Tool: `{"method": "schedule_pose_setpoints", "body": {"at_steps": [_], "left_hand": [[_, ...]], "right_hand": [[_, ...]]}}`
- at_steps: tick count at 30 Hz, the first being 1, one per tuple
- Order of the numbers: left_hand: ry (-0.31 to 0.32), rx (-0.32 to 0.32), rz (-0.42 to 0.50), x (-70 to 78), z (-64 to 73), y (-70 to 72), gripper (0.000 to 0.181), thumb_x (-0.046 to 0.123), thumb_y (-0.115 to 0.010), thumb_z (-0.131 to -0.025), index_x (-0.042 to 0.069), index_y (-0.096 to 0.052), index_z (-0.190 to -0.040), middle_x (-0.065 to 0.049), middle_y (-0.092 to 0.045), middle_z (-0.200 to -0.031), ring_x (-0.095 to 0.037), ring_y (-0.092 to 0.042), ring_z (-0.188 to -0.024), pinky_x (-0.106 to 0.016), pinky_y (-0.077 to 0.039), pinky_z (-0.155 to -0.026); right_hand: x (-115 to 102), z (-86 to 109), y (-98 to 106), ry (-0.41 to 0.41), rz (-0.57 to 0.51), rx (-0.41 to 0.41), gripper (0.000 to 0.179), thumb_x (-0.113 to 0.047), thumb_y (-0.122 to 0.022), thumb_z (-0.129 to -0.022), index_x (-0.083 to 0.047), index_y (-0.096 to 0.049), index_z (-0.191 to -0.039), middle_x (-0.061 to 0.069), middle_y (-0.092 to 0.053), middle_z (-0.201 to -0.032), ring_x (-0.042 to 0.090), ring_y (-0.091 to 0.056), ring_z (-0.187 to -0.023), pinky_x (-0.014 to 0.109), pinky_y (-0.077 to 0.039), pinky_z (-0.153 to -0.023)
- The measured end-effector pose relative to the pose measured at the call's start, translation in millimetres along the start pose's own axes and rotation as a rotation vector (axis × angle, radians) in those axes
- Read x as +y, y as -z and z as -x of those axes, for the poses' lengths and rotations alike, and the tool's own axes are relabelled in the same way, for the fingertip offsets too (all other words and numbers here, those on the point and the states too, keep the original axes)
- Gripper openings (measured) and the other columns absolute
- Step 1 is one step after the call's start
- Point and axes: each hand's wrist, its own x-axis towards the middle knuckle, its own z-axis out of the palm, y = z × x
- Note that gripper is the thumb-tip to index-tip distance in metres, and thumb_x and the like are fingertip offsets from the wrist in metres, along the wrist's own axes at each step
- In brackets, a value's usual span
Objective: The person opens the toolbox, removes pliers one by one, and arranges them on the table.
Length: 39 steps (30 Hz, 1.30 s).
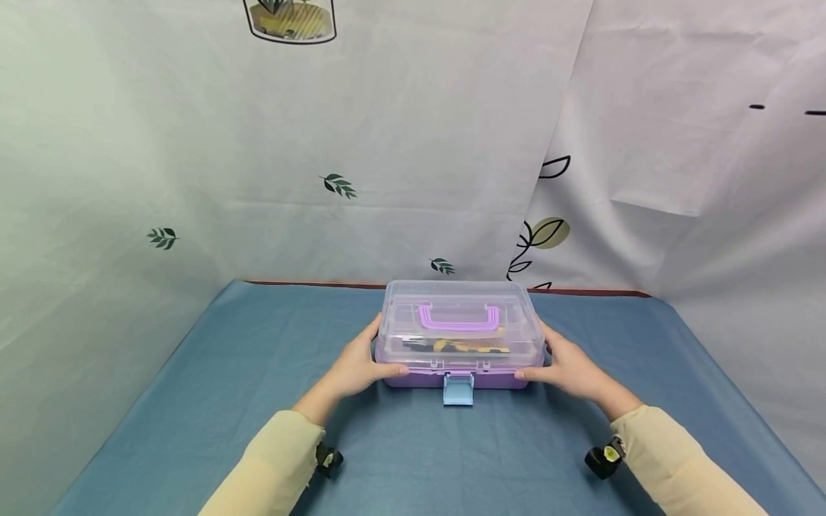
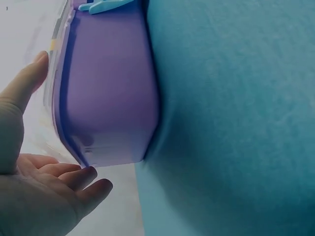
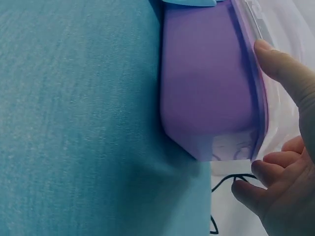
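A purple storage box point(image 1: 422, 381) with a clear lid point(image 1: 464, 292) sits at the far middle of the table. Its light blue latch point(image 1: 458, 393) hangs down, unfastened, at the front. On the lid lies a purple carrying handle point(image 1: 459, 326). Dark and yellow items point(image 1: 471, 346) show through the clear plastic. My left hand point(image 1: 356, 365) holds the left end, thumb at the front corner and fingers along the side. At the opposite end my right hand point(image 1: 574, 369) holds it likewise. Both wrist views show the thumbs by the lid's front edge and fingers bent near its ends.
A blue cloth point(image 1: 400, 459) covers the table, whose back edge point(image 1: 310, 284) runs just behind the box. White printed fabric point(image 1: 419, 143) hangs behind and along both sides. A small black camera is strapped on each wrist.
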Motion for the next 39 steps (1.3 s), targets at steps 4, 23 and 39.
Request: {"method": "schedule_pose_setpoints", "body": {"at_steps": [4,23,39], "left_hand": [[0.002,0.023,0.014,3.6,-1.1,3.6,0.11,0.039,-0.084,-0.067,0.013,-0.019,-0.152,-0.012,-0.034,-0.152,-0.029,-0.031,-0.14,-0.051,-0.031,-0.113],[0.039,0.26,0.062,15.2,-5.1,2.3,0.086,0.048,-0.079,-0.07,0.011,-0.045,-0.14,-0.009,-0.049,-0.141,-0.028,-0.044,-0.132,-0.045,-0.037,-0.11],[0.012,0.371,0.081,23.9,-11.0,3.7,0.082,0.05,-0.079,-0.068,0.008,-0.053,-0.133,-0.012,-0.055,-0.135,-0.029,-0.052,-0.125,-0.044,-0.044,-0.104]], "right_hand": [[-2.9,-1.2,3.5,-0.014,-0.011,0.028,0.1,-0.043,-0.076,-0.076,-0.01,-0.019,-0.151,0.022,-0.033,-0.15,0.042,-0.035,-0.134,0.061,-0.035,-0.105],[-8.1,-4.3,5.8,-0.027,-0.063,0.199,0.076,-0.036,-0.067,-0.086,-0.008,-0.032,-0.147,0.021,-0.051,-0.137,0.042,-0.051,-0.122,0.055,-0.05,-0.091],[-14.0,-12.9,9.8,0.014,0.019,0.292,0.064,-0.033,-0.063,-0.09,-0.003,-0.04,-0.142,0.022,-0.059,-0.127,0.044,-0.054,-0.116,0.058,-0.05,-0.088]]}}
